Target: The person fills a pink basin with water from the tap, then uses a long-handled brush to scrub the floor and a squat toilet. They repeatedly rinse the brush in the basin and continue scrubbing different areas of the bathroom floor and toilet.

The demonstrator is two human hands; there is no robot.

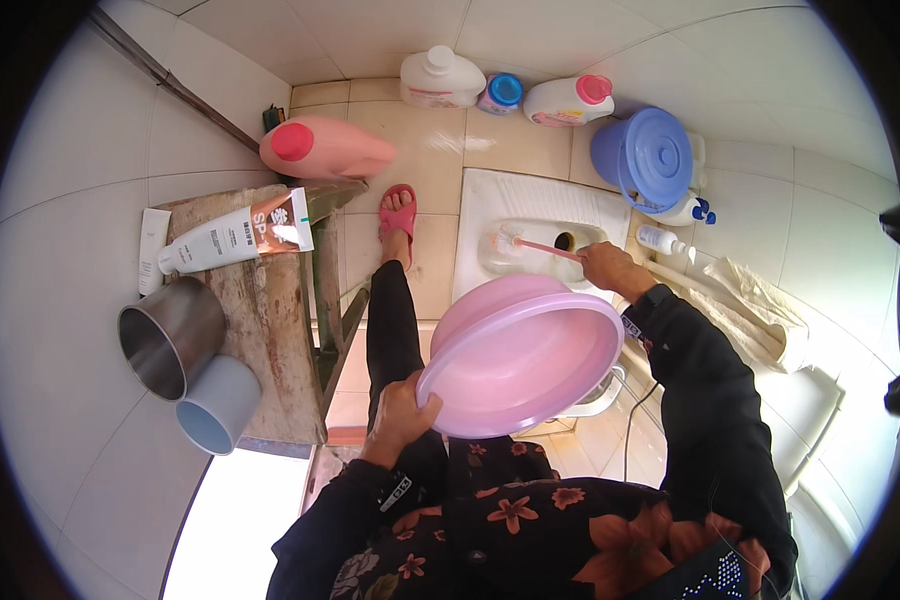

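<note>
My left hand (pixel 401 420) grips the rim of a pink plastic basin (pixel 525 352), which is tilted with its opening towards me. My right hand (pixel 611 268) is closed around the pink handle of a toilet brush (pixel 547 248). The white bristles of the brush rest in the bowl of a white ceramic squat toilet (pixel 544 184), left of its dark drain hole (pixel 565 241). Part of the toilet's near end is hidden behind the basin and my right hand.
A worn wooden table (pixel 270 330) at left bears tubes, a metal cup (pixel 172 337) and a pale blue cup (pixel 219 405). Plastic jugs line the far wall. A lidded blue bucket (pixel 645 159), pump bottles and a cloth (pixel 757 315) are at right. A cable hangs below my right arm.
</note>
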